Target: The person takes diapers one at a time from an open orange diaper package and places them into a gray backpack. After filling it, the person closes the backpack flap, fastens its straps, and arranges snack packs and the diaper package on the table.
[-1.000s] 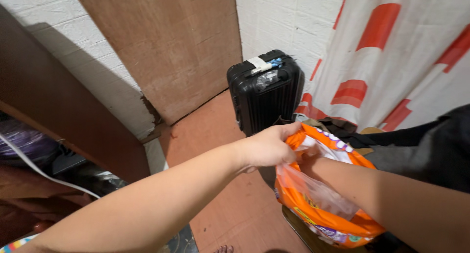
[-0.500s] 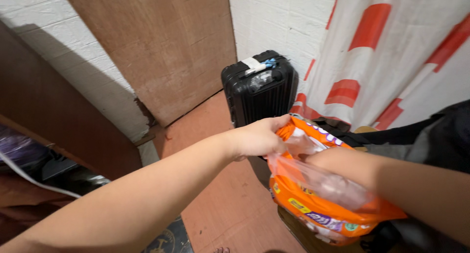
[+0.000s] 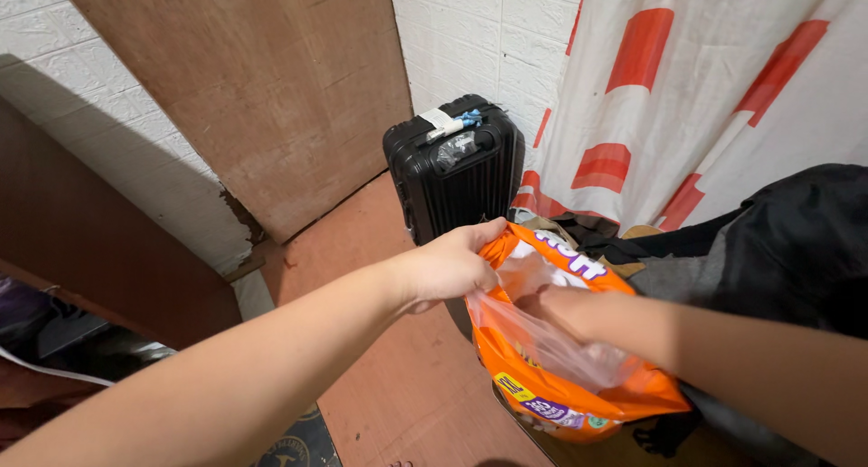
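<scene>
Left fingers [image 3: 479,250]: pinched on the top rim of the orange plastic bag [image 3: 579,390], holding the mouth open and up.
Left hand [image 3: 448,268]: knuckles up, arm stretched in from the lower left edge of the view.
Right hand [image 3: 565,309]: pushed down inside the bag, seen only through the clear film; fingers buried among the contents, so cannot tell whether clenched, released or grasping anything.
Bag: hanging in mid-air between both hands, above the reddish-brown floor [image 3: 362,241]; carried by nothing but the left pinch and the right forearm; lower end sagging, towards the bottom edge of the view.
Just beside: dark heap of clothes [image 3: 796,250] at the right edge, touching or nearly touching the bag's far side.
Further out: black suitcase [image 3: 457,173] upright against the white brick wall [image 3: 470,42]; brown board [image 3: 271,87] leaning on that wall; red-and-white curtain [image 3: 705,96] behind the clothes.
Risk, grip: thin film held at one point of the rim only; likely to stretch or tear there if the right hand pushes deeper.
Risk, slip: rim could slide out of the pinch, mouth would collapse over the wrist and the bag drop to the floor.
Risk, spill: sagging lower end may tip, letting contents slide out onto the floor or into the clothes.
Risk, sight: fingers working blind, so a fumbled hold inside seems possible.
</scene>
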